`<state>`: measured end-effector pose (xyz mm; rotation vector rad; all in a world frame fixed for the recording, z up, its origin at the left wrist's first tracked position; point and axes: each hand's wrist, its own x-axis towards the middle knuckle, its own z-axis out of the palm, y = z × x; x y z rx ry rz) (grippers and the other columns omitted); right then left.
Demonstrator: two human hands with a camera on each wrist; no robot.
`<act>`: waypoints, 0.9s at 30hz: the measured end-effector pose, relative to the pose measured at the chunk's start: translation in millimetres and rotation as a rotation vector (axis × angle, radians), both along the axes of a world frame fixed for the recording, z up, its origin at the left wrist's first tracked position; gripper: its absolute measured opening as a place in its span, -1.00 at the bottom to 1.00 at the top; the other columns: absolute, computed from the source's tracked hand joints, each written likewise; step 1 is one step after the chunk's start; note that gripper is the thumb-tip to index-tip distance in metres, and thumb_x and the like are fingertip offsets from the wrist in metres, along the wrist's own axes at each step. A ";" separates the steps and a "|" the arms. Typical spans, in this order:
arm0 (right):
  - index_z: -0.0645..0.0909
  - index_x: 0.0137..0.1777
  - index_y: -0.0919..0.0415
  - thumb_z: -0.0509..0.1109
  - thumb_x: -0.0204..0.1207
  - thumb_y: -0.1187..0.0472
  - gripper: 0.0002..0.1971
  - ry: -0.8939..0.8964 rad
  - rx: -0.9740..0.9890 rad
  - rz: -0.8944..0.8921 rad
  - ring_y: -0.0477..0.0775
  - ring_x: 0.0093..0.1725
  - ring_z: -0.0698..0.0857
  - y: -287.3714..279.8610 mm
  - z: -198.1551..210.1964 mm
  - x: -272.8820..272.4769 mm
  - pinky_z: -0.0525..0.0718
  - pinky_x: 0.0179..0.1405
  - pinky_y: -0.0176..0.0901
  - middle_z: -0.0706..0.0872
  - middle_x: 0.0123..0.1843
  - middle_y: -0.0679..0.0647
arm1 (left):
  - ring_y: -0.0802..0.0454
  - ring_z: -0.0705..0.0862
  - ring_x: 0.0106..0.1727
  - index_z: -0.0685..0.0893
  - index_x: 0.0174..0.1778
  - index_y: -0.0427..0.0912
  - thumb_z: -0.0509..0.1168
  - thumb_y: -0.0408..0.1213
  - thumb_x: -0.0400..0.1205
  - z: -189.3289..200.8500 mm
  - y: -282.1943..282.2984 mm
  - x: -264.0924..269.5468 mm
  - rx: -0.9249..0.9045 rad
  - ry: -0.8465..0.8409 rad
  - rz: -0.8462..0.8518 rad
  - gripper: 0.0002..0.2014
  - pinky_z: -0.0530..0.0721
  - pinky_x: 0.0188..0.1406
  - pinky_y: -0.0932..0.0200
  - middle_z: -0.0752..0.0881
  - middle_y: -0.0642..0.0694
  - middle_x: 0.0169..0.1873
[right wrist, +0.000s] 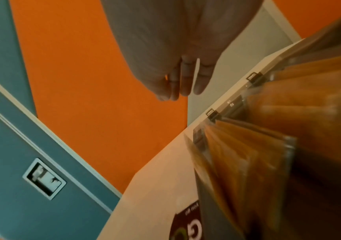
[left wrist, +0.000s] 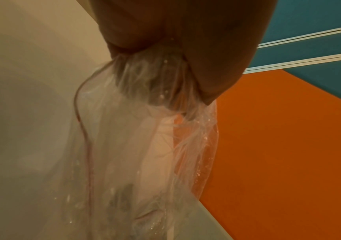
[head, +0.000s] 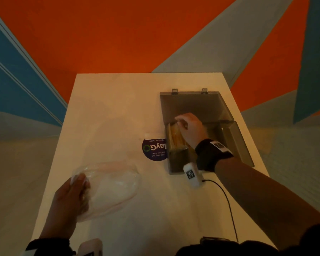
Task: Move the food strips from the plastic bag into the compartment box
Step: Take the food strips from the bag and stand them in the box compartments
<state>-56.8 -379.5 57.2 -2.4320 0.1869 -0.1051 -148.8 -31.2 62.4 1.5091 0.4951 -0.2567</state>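
Observation:
A clear plastic bag (head: 115, 187) lies crumpled on the white table (head: 109, 108) at the front left. My left hand (head: 76, 189) grips its bunched end (left wrist: 151, 78). I cannot make out strips inside it. The grey compartment box (head: 236, 141) stands at the right with its lid (head: 196, 106) swung open toward the far side. Yellowish food strips (head: 176, 140) stand packed in its left compartment (right wrist: 237, 154). My right hand (head: 181, 121) hovers over the far end of those strips. In the right wrist view its fingers (right wrist: 185, 81) are straight, close together, and hold nothing.
A round purple sticker (head: 153, 149) sits on the table against the box's left wall. A black cable (head: 227, 200) runs from my right wrist toward the front edge. The table's left and right edges drop to an orange and blue floor.

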 end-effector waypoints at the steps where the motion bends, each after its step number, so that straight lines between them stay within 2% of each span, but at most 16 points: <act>1: 0.60 0.21 0.10 0.26 0.63 0.20 -0.79 0.036 -0.029 0.049 -0.12 0.14 0.55 -2.9 1.7 -10.5 0.53 0.26 -0.22 0.63 0.19 -0.01 | 0.17 0.19 -0.71 0.48 -0.36 -0.17 0.13 -0.13 0.71 -1.0 0.6 0.1 -0.001 0.003 0.001 -0.67 0.10 -0.64 0.34 0.30 0.07 -0.68; 3: 0.61 0.19 0.06 0.24 0.65 0.17 -0.81 0.274 -0.064 0.232 -0.13 0.07 0.58 -5.7 1.3 -30.5 0.57 0.25 -0.14 0.65 0.12 -0.06 | 0.17 0.20 -0.71 0.48 -0.36 -0.17 0.13 -0.14 0.71 -1.5 -0.2 0.4 0.001 0.010 0.002 -0.68 0.11 -0.64 0.35 0.32 0.08 -0.69; 5: 0.57 0.30 0.06 0.17 0.68 0.18 -0.74 0.510 0.008 0.370 -0.07 0.10 0.63 -2.3 -3.9 -43.9 0.58 0.22 -0.12 0.70 0.19 0.00 | 0.17 0.21 -0.71 0.48 -0.36 -0.17 0.14 -0.15 0.71 -0.8 -3.1 1.0 0.000 0.012 -0.006 -0.68 0.12 -0.64 0.36 0.32 0.07 -0.68; 6: 0.53 0.38 0.06 0.14 0.69 0.20 -0.69 0.549 0.046 0.380 -0.04 0.13 0.65 0.6 -7.5 -47.5 0.56 0.18 -0.18 0.69 0.25 0.03 | 0.17 0.21 -0.71 0.48 -0.36 -0.17 0.13 -0.16 0.71 0.3 -5.5 1.6 -0.002 0.009 -0.014 -0.68 0.12 -0.64 0.36 0.32 0.07 -0.68; 8: 0.42 0.50 0.05 0.11 0.70 0.22 -0.62 0.515 0.084 0.298 0.03 0.23 0.65 5.3 -16.3 -47.1 0.52 0.18 -0.22 0.65 0.36 0.07 | 0.19 0.21 -0.71 0.47 -0.35 -0.19 0.13 -0.18 0.72 2.5 -10.8 3.1 -0.007 -0.006 -0.033 -0.68 0.12 -0.65 0.37 0.32 0.08 -0.69; 10: 0.39 0.51 0.04 0.11 0.70 0.20 -0.61 0.503 0.076 0.181 0.10 0.28 0.63 7.5 -23.3 -39.4 0.55 0.26 -0.10 0.62 0.38 0.11 | 0.21 0.21 -0.72 0.46 -0.34 -0.20 0.12 -0.19 0.72 3.9 -15.3 4.9 -0.001 -0.021 -0.053 -0.69 0.13 -0.66 0.40 0.33 0.10 -0.70; 12: 0.47 0.43 0.07 0.12 0.70 0.16 -0.66 0.560 0.056 0.111 0.13 0.17 0.67 6.9 -29.0 -32.8 0.63 0.24 0.00 0.68 0.25 0.13 | 0.21 0.20 -0.72 0.47 -0.34 -0.22 0.13 -0.19 0.72 4.9 -17.6 5.6 0.007 -0.029 -0.070 -0.69 0.13 -0.67 0.43 0.32 0.09 -0.70; 14: 0.55 0.30 0.12 0.14 0.69 0.12 -0.72 0.567 0.137 0.105 0.10 0.02 0.71 8.0 -29.1 -32.3 0.66 0.08 -0.06 0.72 0.03 0.06 | 0.20 0.19 -0.71 0.48 -0.34 -0.23 0.13 -0.19 0.72 4.8 -17.1 5.4 0.014 -0.038 -0.077 -0.68 0.12 -0.66 0.42 0.31 0.07 -0.69; 15: 0.57 0.26 0.12 0.14 0.69 0.11 -0.74 0.507 0.154 0.107 0.08 0.00 0.70 9.2 -26.4 -33.0 0.64 0.05 -0.10 0.70 -0.01 0.02 | 0.20 0.19 -0.71 0.48 -0.35 -0.23 0.14 -0.19 0.72 4.5 -15.7 5.1 0.019 -0.039 -0.074 -0.68 0.12 -0.66 0.41 0.31 0.06 -0.68; 16: 0.57 0.27 0.12 0.15 0.69 0.13 -0.75 0.409 0.120 0.100 0.06 0.06 0.67 9.8 -23.5 -33.9 0.61 0.10 -0.14 0.69 0.04 0.01 | 0.20 0.20 -0.71 0.49 -0.35 -0.22 0.14 -0.19 0.71 3.6 -13.8 4.5 0.023 -0.036 -0.069 -0.68 0.12 -0.66 0.41 0.32 0.06 -0.68; 19: 0.45 0.48 0.13 0.20 0.66 0.24 -0.61 0.094 -0.192 0.138 0.08 0.43 0.50 6.3 -22.2 -32.0 0.40 0.44 -0.09 0.52 0.48 0.09 | 0.18 0.19 -0.70 0.49 -0.35 -0.22 0.15 -0.17 0.71 -0.1 -8.7 2.1 0.027 -0.021 -0.061 -0.67 0.11 -0.63 0.38 0.30 0.02 -0.66; 20: 0.37 0.54 0.13 0.20 0.65 0.26 -0.55 0.098 -0.289 0.193 0.11 0.52 0.42 5.2 -24.2 -31.1 0.33 0.53 -0.02 0.42 0.57 0.09 | 0.17 0.19 -0.69 0.49 -0.35 -0.23 0.15 -0.17 0.71 -1.0 -8.1 1.4 0.028 -0.018 -0.060 -0.67 0.10 -0.63 0.36 0.29 0.01 -0.65; 22: 0.26 0.60 0.11 0.18 0.64 0.28 -0.49 0.278 -0.359 0.289 0.15 0.63 0.23 5.5 -32.3 -29.9 0.19 0.64 0.14 0.28 0.65 0.05 | 0.17 0.19 -0.68 0.50 -0.35 -0.23 0.16 -0.16 0.71 -1.7 -8.3 0.2 0.027 -0.016 -0.060 -0.67 0.09 -0.62 0.35 0.29 0.01 -0.65; 24: 0.28 0.58 0.10 0.16 0.64 0.27 -0.50 0.440 -0.388 0.304 0.15 0.67 0.12 6.8 -41.0 -31.4 0.10 0.65 0.25 0.27 0.66 0.04 | 0.16 0.19 -0.68 0.50 -0.34 -0.24 0.16 -0.17 0.71 -0.7 -10.3 -0.3 0.025 -0.027 -0.071 -0.67 0.10 -0.62 0.35 0.29 0.02 -0.65; 26: 0.32 0.55 0.11 0.18 0.63 0.23 -0.53 0.423 -0.396 0.236 0.17 0.65 0.16 8.8 -44.1 -33.8 0.11 0.64 0.26 0.32 0.63 0.06 | 0.17 0.19 -0.69 0.49 -0.34 -0.23 0.15 -0.17 0.71 0.8 -11.9 -0.1 0.024 -0.033 -0.076 -0.68 0.11 -0.63 0.37 0.30 0.03 -0.66; 27: 0.32 0.55 0.10 0.20 0.62 0.22 -0.52 0.352 -0.389 0.190 0.19 0.62 0.21 10.8 -42.5 -34.8 0.15 0.63 0.25 0.34 0.61 0.08 | 0.17 0.19 -0.69 0.49 -0.35 -0.23 0.15 -0.18 0.71 1.3 -12.2 0.2 0.024 -0.032 -0.074 -0.67 0.12 -0.63 0.37 0.30 0.05 -0.67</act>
